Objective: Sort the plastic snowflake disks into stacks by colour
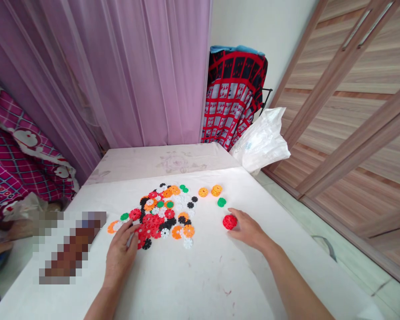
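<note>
Notched plastic discs in red, orange, white, black and green lie in a loose pile point(156, 220) on the white-covered table. At the pile's lower left edge, my left hand point(122, 251) has its fingers bent and apart beside the red discs point(142, 233); no disc shows in its grasp. My right hand point(250, 229) has its thumb and fingers around the right side of a stack of red discs point(230, 222). Just beyond that stack are green discs point(222, 202). Farther back sit a stack of orange discs point(216, 190) and, to its left, more orange discs point(203, 192).
The table point(200, 284) reaches back to a purple curtain point(146, 75). A white plastic bag point(262, 140) stands by the far right corner, near a red patterned cloth point(228, 98). Wooden cabinets point(353, 111) line the right. A blurred-out patch point(75, 246) covers something at the left.
</note>
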The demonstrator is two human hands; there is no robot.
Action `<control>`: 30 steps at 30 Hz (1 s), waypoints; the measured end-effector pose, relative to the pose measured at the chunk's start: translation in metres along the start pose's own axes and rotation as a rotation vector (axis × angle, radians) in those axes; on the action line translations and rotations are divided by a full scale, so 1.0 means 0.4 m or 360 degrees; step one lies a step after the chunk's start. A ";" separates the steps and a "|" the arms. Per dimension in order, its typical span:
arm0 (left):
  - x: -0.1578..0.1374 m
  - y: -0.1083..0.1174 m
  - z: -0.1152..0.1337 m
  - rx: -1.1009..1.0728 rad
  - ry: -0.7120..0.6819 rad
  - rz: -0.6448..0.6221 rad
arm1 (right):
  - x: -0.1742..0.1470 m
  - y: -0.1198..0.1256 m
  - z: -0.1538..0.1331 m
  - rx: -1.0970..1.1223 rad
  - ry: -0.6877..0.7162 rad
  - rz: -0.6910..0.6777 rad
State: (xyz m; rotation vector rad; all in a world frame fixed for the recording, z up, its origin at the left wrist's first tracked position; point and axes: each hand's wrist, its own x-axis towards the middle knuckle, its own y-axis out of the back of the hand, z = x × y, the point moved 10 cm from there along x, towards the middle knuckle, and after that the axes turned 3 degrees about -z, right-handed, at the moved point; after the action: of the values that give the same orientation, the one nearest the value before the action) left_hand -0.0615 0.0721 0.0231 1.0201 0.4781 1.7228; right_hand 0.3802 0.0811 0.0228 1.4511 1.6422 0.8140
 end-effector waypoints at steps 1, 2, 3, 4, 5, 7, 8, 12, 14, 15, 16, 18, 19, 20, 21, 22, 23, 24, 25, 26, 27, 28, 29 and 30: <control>0.000 0.001 0.001 -0.0002 -0.0007 0.0002 | -0.006 -0.008 -0.001 -0.0038 0.0025 0.0103; 0.000 0.002 0.002 -0.0003 -0.0011 0.0003 | -0.009 -0.014 -0.001 -0.0056 0.0041 0.0198; 0.000 0.002 0.002 -0.0004 -0.0010 0.0004 | -0.009 -0.018 0.000 -0.0057 0.0048 0.0276; 0.000 0.002 0.001 -0.0004 -0.0007 0.0006 | -0.005 -0.020 0.003 -0.0054 0.0047 0.0333; 0.000 0.002 0.000 -0.0005 -0.0001 0.0007 | 0.003 -0.019 0.007 -0.0053 0.0038 0.0370; 0.000 0.001 -0.002 -0.0007 0.0008 0.0002 | 0.023 -0.010 0.019 -0.0066 -0.0009 0.0399; -0.001 0.000 -0.003 -0.0008 0.0014 0.0001 | 0.034 -0.002 0.027 -0.0076 -0.0043 0.0406; -0.001 -0.001 -0.008 -0.0016 0.0039 0.0003 | 0.068 0.036 0.050 -0.0109 -0.0161 0.0420; -0.001 -0.002 -0.009 -0.0029 0.0049 0.0004 | 0.078 0.042 0.055 -0.0131 -0.0191 0.0400; -0.001 -0.002 -0.009 -0.0036 0.0054 0.0006 | 0.080 0.042 0.056 -0.0141 -0.0201 0.0392; 0.000 -0.002 -0.009 -0.0041 0.0058 0.0007 | 0.081 0.041 0.057 -0.0148 -0.0204 0.0392; 0.001 -0.001 -0.007 -0.0045 0.0064 0.0010 | 0.080 0.039 0.056 -0.0145 -0.0197 0.0412; 0.001 -0.001 -0.005 -0.0048 0.0065 0.0010 | 0.079 0.038 0.057 -0.0134 -0.0196 0.0427; 0.002 0.000 -0.003 -0.0051 0.0066 0.0009 | 0.077 0.037 0.058 -0.0119 -0.0198 0.0442; 0.002 0.001 0.000 -0.0057 0.0064 0.0007 | 0.076 0.036 0.060 -0.0102 -0.0201 0.0453; 0.003 0.002 0.003 -0.0063 0.0064 0.0005 | 0.074 0.036 0.061 -0.0083 -0.0200 0.0463; 0.003 0.002 0.005 -0.0069 0.0065 0.0003 | 0.073 0.036 0.062 -0.0064 -0.0195 0.0475; 0.003 0.002 0.007 -0.0073 0.0067 0.0000 | 0.071 0.037 0.062 -0.0044 -0.0186 0.0490; 0.003 0.002 0.008 -0.0076 0.0071 -0.0003 | 0.070 0.038 0.062 -0.0023 -0.0174 0.0503; 0.003 0.001 0.008 -0.0076 0.0075 -0.0005 | 0.068 0.038 0.061 -0.0004 -0.0159 0.0515; 0.003 0.001 0.008 -0.0076 0.0078 -0.0008 | 0.065 0.039 0.059 0.0007 -0.0151 0.0530; 0.003 0.001 0.007 -0.0076 0.0080 -0.0008 | 0.062 0.039 0.057 0.0004 -0.0152 0.0549; 0.002 0.001 0.007 -0.0079 0.0081 -0.0007 | 0.057 0.040 0.056 -0.0016 -0.0176 0.0578; 0.002 0.001 0.006 -0.0085 0.0082 -0.0006 | 0.050 0.043 0.057 -0.0052 -0.0224 0.0621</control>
State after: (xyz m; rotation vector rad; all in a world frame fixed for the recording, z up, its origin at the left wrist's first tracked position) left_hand -0.0599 0.0724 0.0249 0.9383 0.4644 1.7528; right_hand 0.4077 0.1025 0.0237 1.7923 1.2523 0.9212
